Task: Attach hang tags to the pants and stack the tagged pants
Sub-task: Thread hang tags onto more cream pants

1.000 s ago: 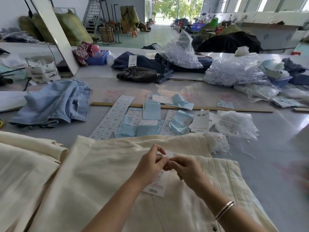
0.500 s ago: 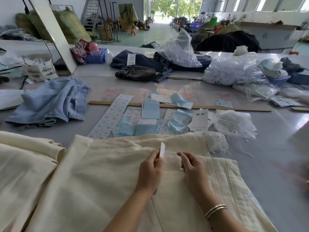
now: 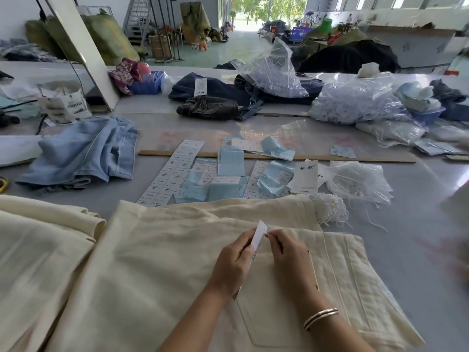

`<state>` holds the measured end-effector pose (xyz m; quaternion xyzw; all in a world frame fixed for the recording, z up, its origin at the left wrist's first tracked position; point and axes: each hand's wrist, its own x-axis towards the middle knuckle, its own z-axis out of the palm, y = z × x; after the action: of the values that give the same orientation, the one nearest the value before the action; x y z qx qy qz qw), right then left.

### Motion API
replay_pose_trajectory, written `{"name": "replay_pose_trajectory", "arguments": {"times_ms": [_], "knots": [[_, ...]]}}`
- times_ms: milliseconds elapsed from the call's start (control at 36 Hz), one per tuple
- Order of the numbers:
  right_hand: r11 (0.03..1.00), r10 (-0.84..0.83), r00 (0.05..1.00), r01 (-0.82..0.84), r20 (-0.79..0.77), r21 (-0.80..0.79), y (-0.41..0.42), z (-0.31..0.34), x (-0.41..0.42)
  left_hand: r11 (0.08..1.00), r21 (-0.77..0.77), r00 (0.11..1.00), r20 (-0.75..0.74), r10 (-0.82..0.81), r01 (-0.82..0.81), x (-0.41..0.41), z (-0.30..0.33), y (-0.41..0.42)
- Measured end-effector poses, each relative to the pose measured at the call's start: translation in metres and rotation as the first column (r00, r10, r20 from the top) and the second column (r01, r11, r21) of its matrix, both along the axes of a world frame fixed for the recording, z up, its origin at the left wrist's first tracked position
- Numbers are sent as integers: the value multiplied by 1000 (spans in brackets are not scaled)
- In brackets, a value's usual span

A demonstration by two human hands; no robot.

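Nearest: cream pants [image 3: 157, 270], spread flat on the grey surface [image 3: 406, 224], back pocket facing up near the bottom edge of view. A second cream garment [image 3: 38, 245] lies folded just to their left.

Above the pants: left hand [image 3: 232, 262], fingers curled round a white hang tag [image 3: 259, 236] held upright and edge-on. Right hand [image 3: 289, 252], a silver bangle [image 3: 320, 318] on its wrist, pinches at the tag's upper corner; what lies between its fingertips is too small to tell.

Just beyond the waistband: a tuft of white strings [image 3: 327, 209]; sheets of printed labels [image 3: 175, 171]; pale blue backing papers [image 3: 229, 163]; a white card with dark characters [image 3: 305, 177]; a clear bag of strings [image 3: 360, 181]. A long wooden ruler [image 3: 355, 158] lies across behind them.

Left of the labels: light blue denim pants [image 3: 83, 153], crumpled.

Far: dark denim garments [image 3: 218, 97], one bearing a white tag; clear bags of white items [image 3: 355, 102]; a blue basket [image 3: 146, 86].
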<state>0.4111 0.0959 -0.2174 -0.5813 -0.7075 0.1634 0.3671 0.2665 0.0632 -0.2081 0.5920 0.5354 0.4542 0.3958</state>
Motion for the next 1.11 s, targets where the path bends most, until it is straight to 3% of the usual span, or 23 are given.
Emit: {"name": "replay_pose_trajectory", "arguments": {"times_ms": [250, 750, 1111], "knots": [[1000, -17, 997, 16, -81, -13, 4, -5, 2, 999, 1, 993, -107, -50, 50, 1, -3, 0], [998, 2, 997, 3, -72, 66, 3, -9, 3, 1000, -5, 997, 82, -4, 5, 0, -4, 2], [999, -22, 997, 24, -77, 24, 0, -5, 2, 998, 22, 998, -21, -52, 52, 0, -6, 2]]}}
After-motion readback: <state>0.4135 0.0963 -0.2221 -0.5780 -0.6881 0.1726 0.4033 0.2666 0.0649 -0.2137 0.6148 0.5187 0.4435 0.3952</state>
